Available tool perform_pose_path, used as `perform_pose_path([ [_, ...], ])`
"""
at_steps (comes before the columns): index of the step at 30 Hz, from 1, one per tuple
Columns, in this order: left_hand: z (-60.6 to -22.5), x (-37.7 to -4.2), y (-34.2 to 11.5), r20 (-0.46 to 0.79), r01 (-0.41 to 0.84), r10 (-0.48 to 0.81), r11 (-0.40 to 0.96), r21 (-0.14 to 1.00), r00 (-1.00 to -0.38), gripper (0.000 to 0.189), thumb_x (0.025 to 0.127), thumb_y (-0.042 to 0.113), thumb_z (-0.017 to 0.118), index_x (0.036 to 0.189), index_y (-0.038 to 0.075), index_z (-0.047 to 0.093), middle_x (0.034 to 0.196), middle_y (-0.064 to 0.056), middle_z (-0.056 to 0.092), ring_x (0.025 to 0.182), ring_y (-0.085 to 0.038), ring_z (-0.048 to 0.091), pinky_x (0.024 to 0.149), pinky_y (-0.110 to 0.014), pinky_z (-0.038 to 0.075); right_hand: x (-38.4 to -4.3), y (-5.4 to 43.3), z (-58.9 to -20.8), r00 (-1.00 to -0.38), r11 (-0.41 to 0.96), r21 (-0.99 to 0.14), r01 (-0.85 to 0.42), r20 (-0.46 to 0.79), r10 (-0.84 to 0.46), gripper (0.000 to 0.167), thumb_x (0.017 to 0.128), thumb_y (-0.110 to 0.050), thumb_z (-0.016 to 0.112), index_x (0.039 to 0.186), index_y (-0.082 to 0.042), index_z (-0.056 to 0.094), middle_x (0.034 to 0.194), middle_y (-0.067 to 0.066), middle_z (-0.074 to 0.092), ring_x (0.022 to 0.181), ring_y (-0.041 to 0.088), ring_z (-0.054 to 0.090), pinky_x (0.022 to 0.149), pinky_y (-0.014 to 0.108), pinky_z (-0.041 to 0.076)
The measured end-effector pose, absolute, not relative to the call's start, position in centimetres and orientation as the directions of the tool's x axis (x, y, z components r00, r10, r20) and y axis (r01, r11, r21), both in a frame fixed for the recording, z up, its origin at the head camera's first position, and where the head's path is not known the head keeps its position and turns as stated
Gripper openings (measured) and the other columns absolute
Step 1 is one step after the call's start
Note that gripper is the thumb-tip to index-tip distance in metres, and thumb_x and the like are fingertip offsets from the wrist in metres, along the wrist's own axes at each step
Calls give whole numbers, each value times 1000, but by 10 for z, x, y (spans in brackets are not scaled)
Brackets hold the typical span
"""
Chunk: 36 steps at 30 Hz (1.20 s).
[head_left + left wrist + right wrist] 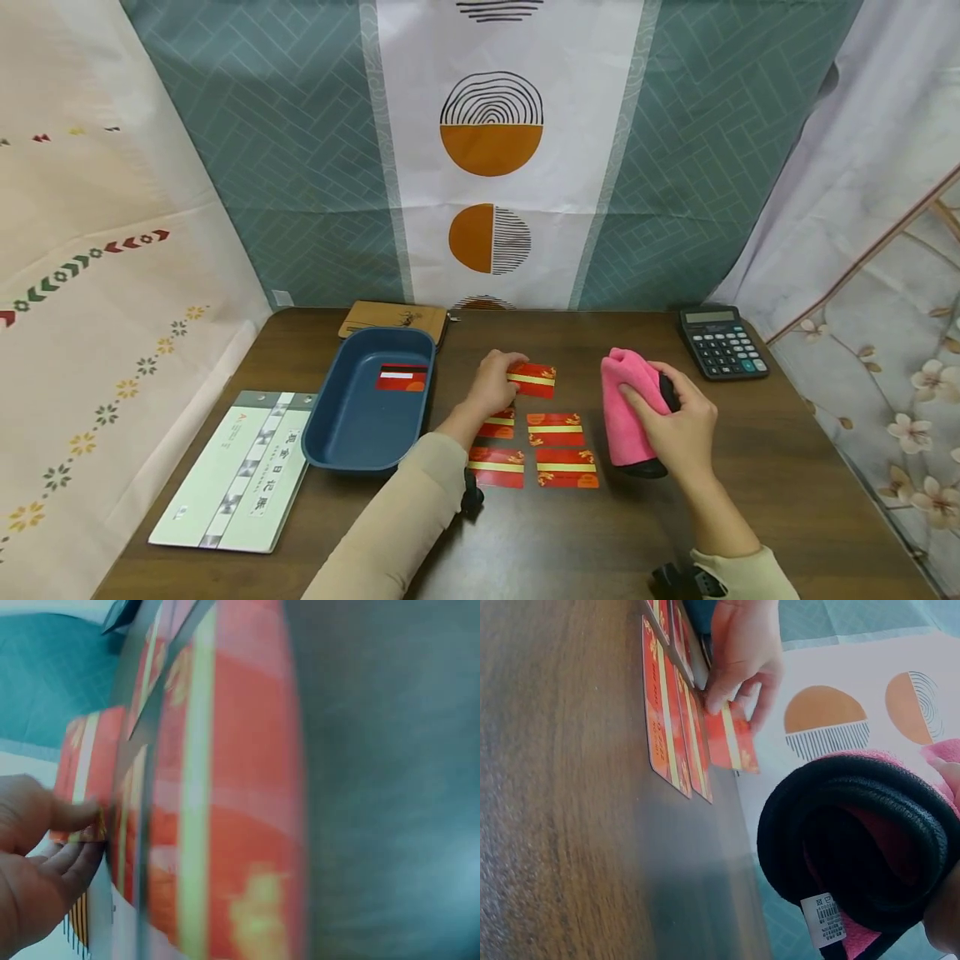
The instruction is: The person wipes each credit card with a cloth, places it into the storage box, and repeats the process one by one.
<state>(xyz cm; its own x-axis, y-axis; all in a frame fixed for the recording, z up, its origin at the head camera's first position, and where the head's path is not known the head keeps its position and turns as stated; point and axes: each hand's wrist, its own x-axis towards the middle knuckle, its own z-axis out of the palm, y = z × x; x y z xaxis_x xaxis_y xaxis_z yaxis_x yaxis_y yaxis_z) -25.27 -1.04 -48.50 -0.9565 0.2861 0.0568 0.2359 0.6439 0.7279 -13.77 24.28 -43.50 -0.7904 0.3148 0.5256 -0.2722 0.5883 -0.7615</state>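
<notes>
Presently, my left hand (pixel 489 385): narrow, thumb and fingers pinching a red card (pixel 534 381) by its left end; in the right-wrist view that card tilts away from the ones lying flat.
My right hand (pixel 684 423): curled round a pink cloth (pixel 627 410), thumb on the pink face, fingers behind on the far side.
Pink cloth: bundled to the right of the cards, black showing along its edges; from my right wrist I see a rolled black end and a white tag (pixel 824 921) with print.
Flat cards: four, in two rows of two on the brown table (pixel 555 550), each red with a yellow band; the farther left one (pixel 497 423) is partly covered by my left hand.
Blue tray (pixel 348 429): left of the cards, with one red card with a dark stripe (pixel 402 377) inside, toward its far right.
Farther left: a pale green notebook (pixel 236 471) beside the tray.
Behind the tray: a tan notebook (pixel 393 316).
Far right: a calculator (pixel 724 342), beyond my right hand.
</notes>
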Motion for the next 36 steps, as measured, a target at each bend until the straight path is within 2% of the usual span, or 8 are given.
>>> perform_pose_path([
  [3,-489,-247,-11,90,187,196,555,810,-976,55,91,-12,65,141,7,58,125,-17,64,111,-34,60,79,-37,55,-138,242,-436,-794,582,-764,-279,524,308,49,78,-12,89,123,-5,70,109,9,72,83,3,59,72,5,50],
  [5,-491,-244,-11,99,151,131,484,862,-986,51,92,-9,66,141,4,57,117,-17,67,103,-32,65,73,-35,57,-138,242,-437,-794,584,-763,-278,524,307,49,78,-12,89,123,-5,70,109,9,72,83,3,59,72,5,50],
  [9,-490,-239,-11,66,73,34,282,957,-997,35,94,0,70,129,-2,65,104,-16,71,94,-27,71,75,-31,60,-138,242,-439,-794,590,-762,-269,522,311,49,78,-12,89,123,-5,70,108,9,73,82,2,58,72,5,49],
  [16,-469,-231,-12,-22,-22,-17,-18,1000,-1000,22,94,4,71,116,4,74,101,-13,73,84,-18,70,79,-41,63,-141,239,-437,-796,593,-757,-275,526,301,50,78,-14,89,124,-6,70,109,9,73,82,2,59,72,5,50],
  [19,-457,-226,-14,-32,-31,-16,-66,997,-999,23,95,4,70,117,5,74,100,-12,73,83,-15,69,82,-45,62,-142,236,-434,-790,600,-745,-291,541,289,51,77,-14,90,124,-6,70,109,9,73,83,1,58,72,4,49],
  [23,-444,-218,-16,-52,-52,9,-96,994,-999,24,97,3,67,120,4,73,100,-11,72,84,-14,67,82,-40,62,-145,228,-428,-770,607,-717,-343,584,255,50,75,-11,91,121,-5,71,107,10,73,83,1,58,72,4,49],
  [29,-427,-201,-18,-67,-76,102,-89,993,-993,28,99,6,65,126,5,71,107,-9,70,90,-14,67,80,-32,62,-150,212,-419,-721,605,-652,-457,670,177,49,74,-9,91,119,-2,71,105,11,72,86,17,63,77,4,48],
  [36,-417,-183,-17,-26,-44,172,-99,994,-985,25,96,5,68,121,5,73,105,-12,71,88,-17,71,81,-37,62,-153,195,-419,-645,657,-552,-513,753,129,49,72,-6,91,116,-1,70,104,13,72,86,26,67,83,2,43],
])
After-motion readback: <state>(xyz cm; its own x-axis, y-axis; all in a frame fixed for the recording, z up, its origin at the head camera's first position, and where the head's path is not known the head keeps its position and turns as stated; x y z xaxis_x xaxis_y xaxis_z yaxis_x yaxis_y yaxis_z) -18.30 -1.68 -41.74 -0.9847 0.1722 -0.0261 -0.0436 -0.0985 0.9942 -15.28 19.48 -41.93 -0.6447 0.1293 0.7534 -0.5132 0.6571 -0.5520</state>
